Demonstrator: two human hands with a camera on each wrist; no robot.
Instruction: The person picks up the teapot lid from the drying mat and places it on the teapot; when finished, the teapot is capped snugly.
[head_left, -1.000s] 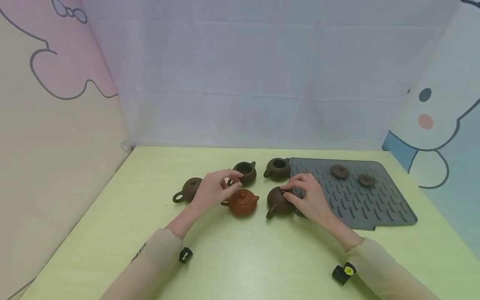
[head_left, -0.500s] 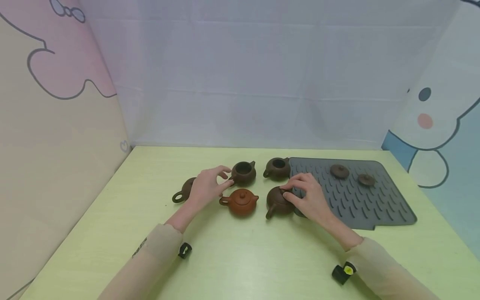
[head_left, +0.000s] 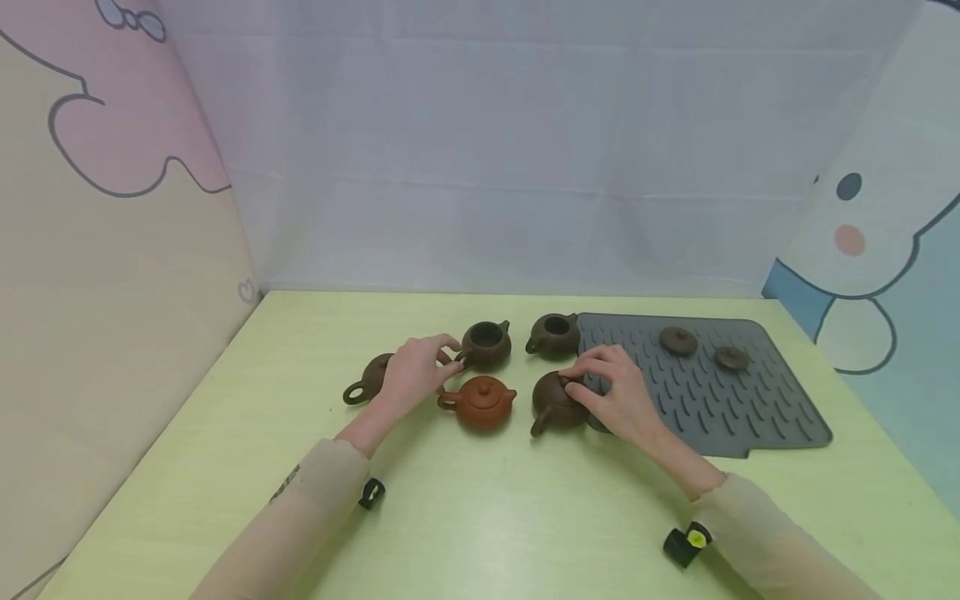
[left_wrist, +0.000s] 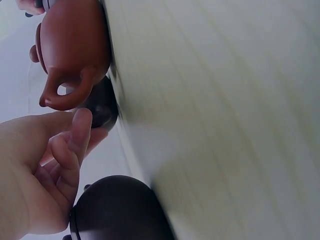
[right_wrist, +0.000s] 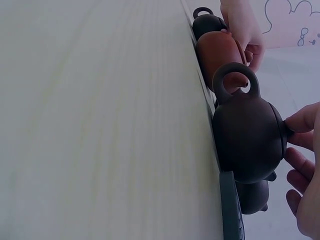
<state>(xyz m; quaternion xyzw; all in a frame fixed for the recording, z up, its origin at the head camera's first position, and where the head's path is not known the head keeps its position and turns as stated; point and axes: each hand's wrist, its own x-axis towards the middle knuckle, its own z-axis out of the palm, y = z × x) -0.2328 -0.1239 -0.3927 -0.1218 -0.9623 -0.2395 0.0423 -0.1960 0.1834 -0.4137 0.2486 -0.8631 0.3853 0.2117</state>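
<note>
My right hand (head_left: 615,396) pinches the lid knob of a dark brown teapot (right_wrist: 247,135), which stands at the left edge of the grey mat. My left hand (head_left: 412,375) has its thumb and fingers at the handle of a lidless dark teapot (head_left: 486,344), seemingly pinching it; in the left wrist view the handle is hidden behind the thumb. Between the hands sits a reddish-brown lidded teapot (head_left: 485,404). Another dark teapot (head_left: 371,379) is partly covered by my left hand. Behind the right hand stands a second lidless teapot (head_left: 555,335).
A grey ridged mat (head_left: 705,417) lies on the right of the pale green table (head_left: 480,517). Two dark lids rest on it, a larger lid (head_left: 678,340) and a smaller lid (head_left: 732,358). Curtains close off the back and sides.
My left hand has moved left, from above the reddish teapot to the handle of the lidless teapot. The right hand has stayed on the lid knob.
</note>
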